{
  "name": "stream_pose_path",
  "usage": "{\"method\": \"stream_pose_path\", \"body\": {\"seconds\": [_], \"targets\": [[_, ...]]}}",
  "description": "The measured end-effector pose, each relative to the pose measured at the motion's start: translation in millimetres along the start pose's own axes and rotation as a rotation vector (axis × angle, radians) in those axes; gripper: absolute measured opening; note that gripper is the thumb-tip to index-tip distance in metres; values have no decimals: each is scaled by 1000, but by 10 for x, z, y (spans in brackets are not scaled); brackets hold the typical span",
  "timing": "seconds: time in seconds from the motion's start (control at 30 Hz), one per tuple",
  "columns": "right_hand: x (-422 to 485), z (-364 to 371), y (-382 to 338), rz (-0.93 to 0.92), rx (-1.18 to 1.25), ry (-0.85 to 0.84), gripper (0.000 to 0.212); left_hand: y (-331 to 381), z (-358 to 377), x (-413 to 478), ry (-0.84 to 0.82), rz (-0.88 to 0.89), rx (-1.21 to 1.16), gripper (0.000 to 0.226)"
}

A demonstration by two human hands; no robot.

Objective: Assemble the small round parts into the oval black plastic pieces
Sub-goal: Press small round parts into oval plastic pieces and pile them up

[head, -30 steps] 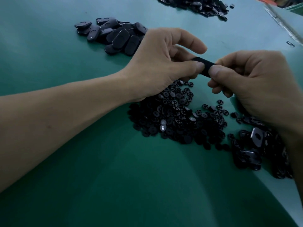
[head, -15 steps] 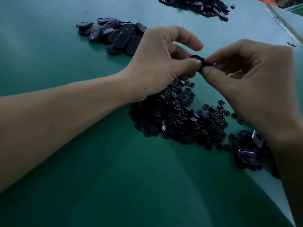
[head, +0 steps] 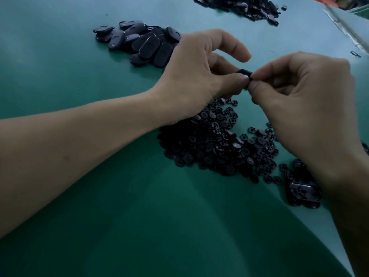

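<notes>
Two hands are held close together above the green surface, and one black oval piece is pinched between them. The piece is held in the air, above the far edge of the heap of round parts. Only a short dark, matte, rounded strip of it is seen between the thumb tips; the remainder is hidden, so its long axis and facing cannot be told with certainty.

On the left hand, the fingers are closed on the piece's left end with the thumb pressed from the near side, while the index finger is arched above, clear of it. On the right hand, thumb and index tip are pinched together at the piece's right end, and the other fingers are curled into the palm. Whether a round part is also held there cannot be told.

Many round parts are heaped below the hands, small, black and disc-like. A pile of ovals is seen behind the left hand, a far pile at the top edge, and more dark pieces beside the right wrist.
</notes>
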State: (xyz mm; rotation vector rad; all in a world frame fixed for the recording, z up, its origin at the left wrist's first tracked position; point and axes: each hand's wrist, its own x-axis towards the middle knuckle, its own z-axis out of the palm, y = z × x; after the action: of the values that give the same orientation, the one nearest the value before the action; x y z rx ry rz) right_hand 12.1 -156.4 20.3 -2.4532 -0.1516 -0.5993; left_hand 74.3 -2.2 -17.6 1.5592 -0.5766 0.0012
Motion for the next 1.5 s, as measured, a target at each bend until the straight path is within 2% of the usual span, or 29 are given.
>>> {"method": "stream_pose_path", "body": {"seconds": [0.3, 0.47, 0.83, 1.2, 1.5], "targets": [[-26, 8, -45, 63, 60, 77, 12, 17, 9, -16, 13, 66, 70, 24], [-20, -9, -74, 60, 72, 75, 16, 17, 28, -8, 40, 112, 111, 21], [-19, -9, -79, 69, 98, 87, 19, 4, 14, -10, 19, 72, 55, 24], [-13, -22, -49, 84, 84, 23, 13, 19, 14, -15, 16, 37, 83, 29], [-6, -4, -30, 102, 93, 72, 13, 15, 7, 0, -2, 36, 33, 28]]}}
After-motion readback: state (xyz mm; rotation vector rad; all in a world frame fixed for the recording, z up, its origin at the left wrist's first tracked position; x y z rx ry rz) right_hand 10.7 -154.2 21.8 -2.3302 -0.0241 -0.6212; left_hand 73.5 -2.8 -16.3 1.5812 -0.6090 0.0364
